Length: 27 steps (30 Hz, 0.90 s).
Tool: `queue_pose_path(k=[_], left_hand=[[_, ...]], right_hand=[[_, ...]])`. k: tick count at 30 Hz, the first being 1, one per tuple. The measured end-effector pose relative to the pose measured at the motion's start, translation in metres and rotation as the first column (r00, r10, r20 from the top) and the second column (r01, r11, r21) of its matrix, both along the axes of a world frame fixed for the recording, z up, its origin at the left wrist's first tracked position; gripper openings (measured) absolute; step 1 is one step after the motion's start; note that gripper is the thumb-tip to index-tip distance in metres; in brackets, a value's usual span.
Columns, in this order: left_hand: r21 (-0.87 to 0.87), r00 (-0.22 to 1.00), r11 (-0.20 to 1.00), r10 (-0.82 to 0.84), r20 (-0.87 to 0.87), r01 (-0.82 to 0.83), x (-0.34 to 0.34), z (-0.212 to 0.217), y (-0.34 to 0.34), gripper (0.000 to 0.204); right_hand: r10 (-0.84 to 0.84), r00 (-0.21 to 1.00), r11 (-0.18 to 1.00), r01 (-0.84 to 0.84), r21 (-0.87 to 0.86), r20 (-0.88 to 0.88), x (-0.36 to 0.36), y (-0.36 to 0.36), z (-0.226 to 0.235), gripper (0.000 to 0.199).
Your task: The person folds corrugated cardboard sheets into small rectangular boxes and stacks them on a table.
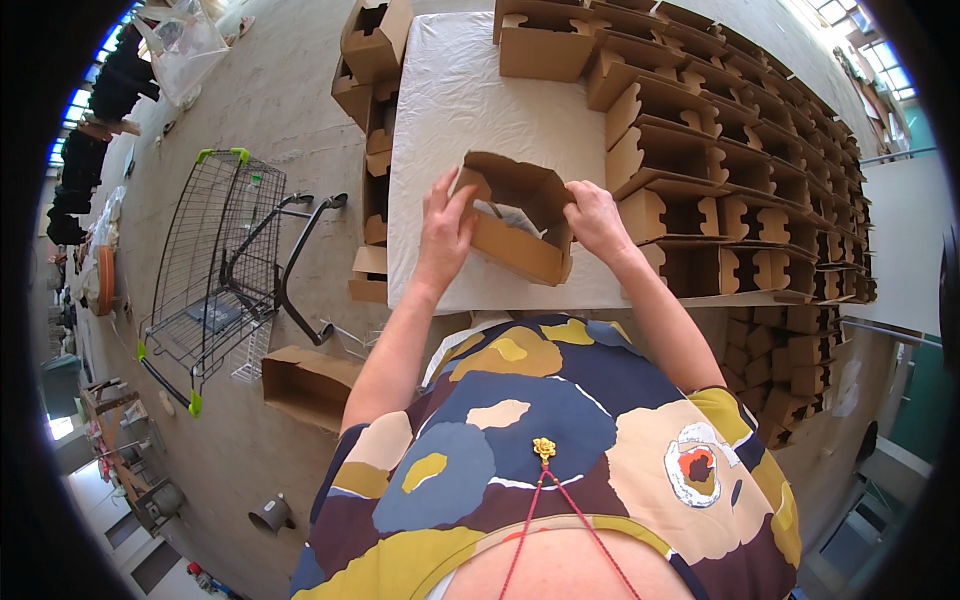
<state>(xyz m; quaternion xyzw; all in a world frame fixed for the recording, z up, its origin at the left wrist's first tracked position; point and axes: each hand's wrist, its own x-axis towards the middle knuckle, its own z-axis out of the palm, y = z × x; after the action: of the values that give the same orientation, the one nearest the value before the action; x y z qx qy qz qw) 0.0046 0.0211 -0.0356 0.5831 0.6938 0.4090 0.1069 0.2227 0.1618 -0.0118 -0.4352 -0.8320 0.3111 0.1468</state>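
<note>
A brown cardboard box [515, 250] with an open top is tilted in front of me, above the table. My left hand [446, 225] is closed on its left end, the fingers lying along the edge. At the opposite end my right hand [597, 218] pinches the upper right corner. Through the box's open middle I can see some of the pale surface beneath it. The undersides of both grips are hidden by the cardboard.
White cloth covers the table [480, 90]. Rows of open cardboard boxes [665, 155] fill its right side. More boxes [375, 50] stand beside its left edge. A wire shopping cart [215, 260] and a lone box [310, 385] are on the floor to the left.
</note>
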Motion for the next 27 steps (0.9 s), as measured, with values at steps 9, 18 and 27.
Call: queue_pose_path(k=[9, 18, 27], left_hand=[[0.065, 0.948, 0.979, -0.172, -0.267, 0.196, 0.019, 0.005, 0.01, 0.03], [-0.015, 0.925, 0.927, -0.375, -0.063, 0.375, 0.059, 0.008, -0.009, 0.024], [-0.097, 0.931, 0.929, -0.347, 0.112, 0.358, 0.066, 0.036, -0.018, 0.039]], right_hand=[[-0.179, 0.983, 0.984, 0.18, -0.012, 0.046, 0.002, -0.026, -0.016, 0.038], [-0.144, 0.988, 0.987, 0.147, -0.06, 0.061, -0.002, -0.019, -0.022, 0.042], [-0.132, 0.99, 0.987, 0.135, -0.084, 0.046, -0.004, -0.016, -0.025, 0.04]])
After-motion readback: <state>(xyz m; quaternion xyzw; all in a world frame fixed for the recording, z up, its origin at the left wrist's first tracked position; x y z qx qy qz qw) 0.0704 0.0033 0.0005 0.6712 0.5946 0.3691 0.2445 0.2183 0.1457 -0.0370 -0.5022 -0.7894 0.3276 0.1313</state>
